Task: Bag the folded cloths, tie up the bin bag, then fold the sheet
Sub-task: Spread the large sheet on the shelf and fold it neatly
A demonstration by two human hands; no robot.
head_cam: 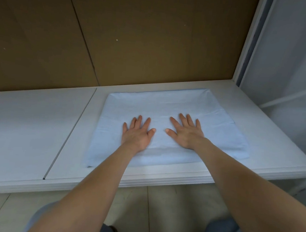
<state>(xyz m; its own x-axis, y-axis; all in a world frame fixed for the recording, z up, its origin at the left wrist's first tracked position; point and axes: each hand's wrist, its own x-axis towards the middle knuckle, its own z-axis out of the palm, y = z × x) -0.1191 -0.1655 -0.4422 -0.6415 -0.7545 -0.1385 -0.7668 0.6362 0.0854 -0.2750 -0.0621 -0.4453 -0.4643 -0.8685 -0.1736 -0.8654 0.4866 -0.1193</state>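
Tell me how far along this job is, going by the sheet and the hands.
Done: the light blue sheet lies on the white table already folded into a layered rectangle. In hand: the left hand and right hand press flat on it, fingers spread. Left: perhaps another fold. No bin bag or cloths show, so bagging and tying cannot be judged.

White table, brown wall, tiled floor.

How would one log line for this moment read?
step: fold sheet | left hand: flat on sheet | right hand: flat on sheet | sheet: in layers, on table
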